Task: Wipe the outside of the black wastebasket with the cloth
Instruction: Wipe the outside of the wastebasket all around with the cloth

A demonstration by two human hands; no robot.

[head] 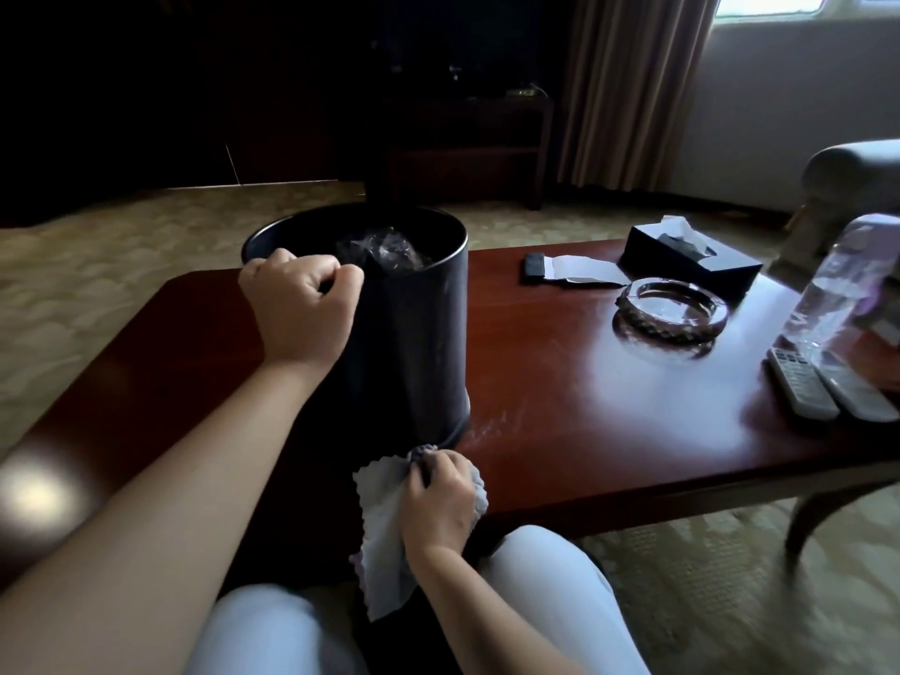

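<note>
The black wastebasket (414,324) stands upright on the dark red-brown coffee table (560,382), near the table's front edge, with crumpled clear plastic (384,250) visible inside it. The left hand (299,309) grips the near rim, fingers curled over the edge. The right hand (440,494) is low at the foot of the wastebasket, fingers closed on a bunched pale grey cloth (382,543); the gathered end meets the base where it sits on the table, and the loose remainder hangs below the hand over the table edge. To the right on the table, well apart from the wastebasket, lie a glass ashtray (672,314), a dark tissue box (691,263), a clear bottle (828,304) and two pale remote controls (828,387).
</note>
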